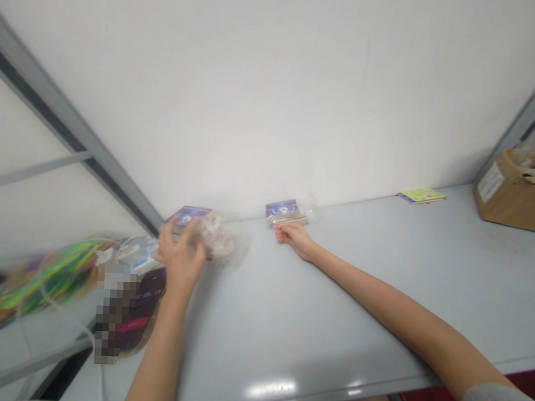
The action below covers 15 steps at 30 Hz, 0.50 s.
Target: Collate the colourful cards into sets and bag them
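Note:
My left hand (180,256) is bent over a clear-wrapped pack with a blue-purple top (190,214), fingers curled down around its near side. Against that hand's right side lies a crumpled clear plastic bag (219,240) with whitish-pink contents, blurred. My right hand (296,238) has its fingers curled in, at the front edge of a second blue-purple pack (285,209) in clear plastic. That pack sits by the wall, its loose wrapping sticking out to the right. Whether the right fingers pinch anything is hidden.
On the left are a phone (150,290), white cables (59,304) and bright green packaging (69,274). A yellow-green booklet (422,196) lies by the wall. An open cardboard box (511,199) stands at the far right of the grey table (333,321). A white wall (298,107) rises behind.

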Motion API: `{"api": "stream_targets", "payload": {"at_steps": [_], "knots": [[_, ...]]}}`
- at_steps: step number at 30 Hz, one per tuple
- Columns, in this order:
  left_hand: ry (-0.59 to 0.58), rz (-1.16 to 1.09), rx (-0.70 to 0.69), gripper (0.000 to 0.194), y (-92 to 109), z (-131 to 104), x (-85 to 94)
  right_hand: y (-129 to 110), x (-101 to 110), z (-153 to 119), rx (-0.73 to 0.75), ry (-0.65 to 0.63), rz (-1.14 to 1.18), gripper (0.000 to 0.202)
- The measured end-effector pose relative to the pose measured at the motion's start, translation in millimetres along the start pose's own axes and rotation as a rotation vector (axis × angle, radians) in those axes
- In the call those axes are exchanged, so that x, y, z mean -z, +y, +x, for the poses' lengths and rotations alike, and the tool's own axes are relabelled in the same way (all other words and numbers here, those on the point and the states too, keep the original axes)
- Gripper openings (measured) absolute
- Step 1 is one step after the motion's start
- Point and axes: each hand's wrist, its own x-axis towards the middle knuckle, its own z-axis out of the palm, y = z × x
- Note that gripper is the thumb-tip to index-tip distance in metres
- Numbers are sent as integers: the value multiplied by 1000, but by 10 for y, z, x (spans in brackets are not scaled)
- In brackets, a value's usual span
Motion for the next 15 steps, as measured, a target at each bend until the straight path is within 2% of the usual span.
{"api": "stream_targets", "payload": {"at_steps": [4, 9, 15], "knots": [[-68, -8, -5, 36, -95, 32, -35, 29, 12, 11, 8, -8, 0, 11], [32, -33, 11, 21, -171, 64, -48, 39, 25, 17, 17, -8, -2, 10], [141, -305, -10, 17, -239, 49, -109, 28, 27, 0, 13, -11, -6, 8]]}}
